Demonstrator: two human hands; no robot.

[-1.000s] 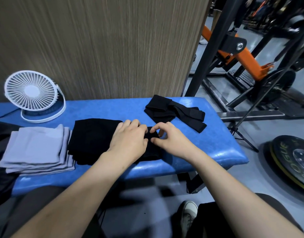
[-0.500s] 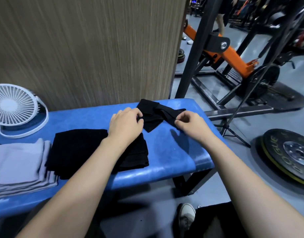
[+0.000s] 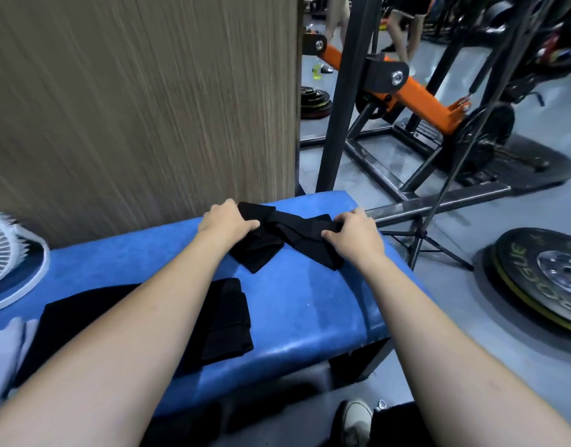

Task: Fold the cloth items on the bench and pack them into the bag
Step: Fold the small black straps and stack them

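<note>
Both hands, left point(image 3: 227, 221) and right point(image 3: 353, 235), pinch a black cloth point(image 3: 277, 240) on the counter point(image 3: 310, 304), its length running nine to three o'clock.

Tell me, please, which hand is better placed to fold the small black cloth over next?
Probably the right hand: it grips the small black cloth at its outer end, free to swing inward; the left hand pins the other end.

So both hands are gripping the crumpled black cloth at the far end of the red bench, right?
Not quite: the bench is blue, not red, as the head view shows. The rest holds: the left hand and right hand grip the crumpled black cloth at its far end.
</note>
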